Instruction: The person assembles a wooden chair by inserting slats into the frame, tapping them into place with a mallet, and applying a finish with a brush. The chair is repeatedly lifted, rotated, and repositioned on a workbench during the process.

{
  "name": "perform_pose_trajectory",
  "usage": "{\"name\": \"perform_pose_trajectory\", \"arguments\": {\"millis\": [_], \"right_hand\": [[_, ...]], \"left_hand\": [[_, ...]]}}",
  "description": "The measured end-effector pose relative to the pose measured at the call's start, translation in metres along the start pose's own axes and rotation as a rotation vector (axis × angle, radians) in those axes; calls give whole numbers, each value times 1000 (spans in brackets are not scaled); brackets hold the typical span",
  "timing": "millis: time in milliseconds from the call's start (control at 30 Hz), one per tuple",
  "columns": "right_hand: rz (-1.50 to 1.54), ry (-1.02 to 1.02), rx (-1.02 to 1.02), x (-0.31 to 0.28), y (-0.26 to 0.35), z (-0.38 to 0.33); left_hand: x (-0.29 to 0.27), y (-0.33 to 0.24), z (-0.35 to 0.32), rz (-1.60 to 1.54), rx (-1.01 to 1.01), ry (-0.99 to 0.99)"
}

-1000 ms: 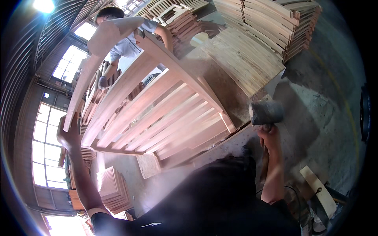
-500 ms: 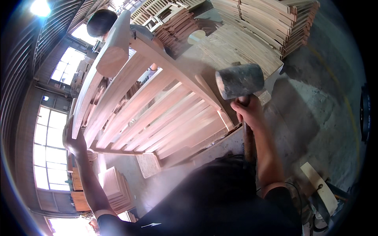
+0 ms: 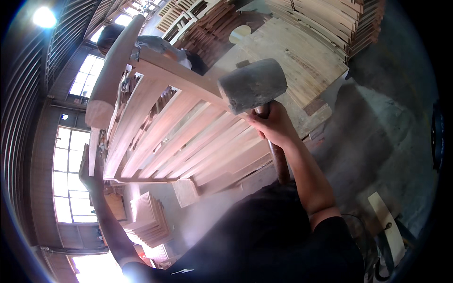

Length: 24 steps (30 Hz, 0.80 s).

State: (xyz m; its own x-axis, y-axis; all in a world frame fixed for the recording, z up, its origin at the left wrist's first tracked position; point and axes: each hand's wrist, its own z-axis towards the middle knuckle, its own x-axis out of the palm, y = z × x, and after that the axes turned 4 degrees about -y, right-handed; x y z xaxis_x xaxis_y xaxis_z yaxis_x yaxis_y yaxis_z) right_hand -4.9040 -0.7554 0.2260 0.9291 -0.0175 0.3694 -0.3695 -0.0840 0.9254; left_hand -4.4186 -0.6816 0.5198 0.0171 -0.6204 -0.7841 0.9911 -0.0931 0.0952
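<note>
Windows (image 3: 62, 160) at left glare white while the floor (image 3: 394, 106) at right lies dim.

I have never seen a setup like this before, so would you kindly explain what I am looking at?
There is no robot here: a person works with two bare hands. The view comes from the left of two wide fisheye cameras worn on the head, looking down, so straight edges bend toward the rim.

The right hand grips a mallet with a thick dark head. The left hand is at the lower end of a pale wooden part; how firmly it holds is unclear. Between the arms is a slatted wooden frame. Beyond it lies a flat wooden panel, with stacked wooden pieces farther off. Another person is partly hidden behind the frame.
</note>
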Motion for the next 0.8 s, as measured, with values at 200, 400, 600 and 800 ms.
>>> {"name": "perform_pose_trajectory", "arguments": {"millis": [200,400,600,800], "right_hand": [[-46,-20,10,1,-11,13],[62,38,13,-2,-11,18],[50,59,45,-8,-21,22],[-17,57,-87,-5,-64,23]], "left_hand": [[-28,-2,8,-104,-156,345],[-65,114,25,-520,-476,423],[-30,71,88,-433,-651,413],[-16,26,127,-363,-692,477]]}}
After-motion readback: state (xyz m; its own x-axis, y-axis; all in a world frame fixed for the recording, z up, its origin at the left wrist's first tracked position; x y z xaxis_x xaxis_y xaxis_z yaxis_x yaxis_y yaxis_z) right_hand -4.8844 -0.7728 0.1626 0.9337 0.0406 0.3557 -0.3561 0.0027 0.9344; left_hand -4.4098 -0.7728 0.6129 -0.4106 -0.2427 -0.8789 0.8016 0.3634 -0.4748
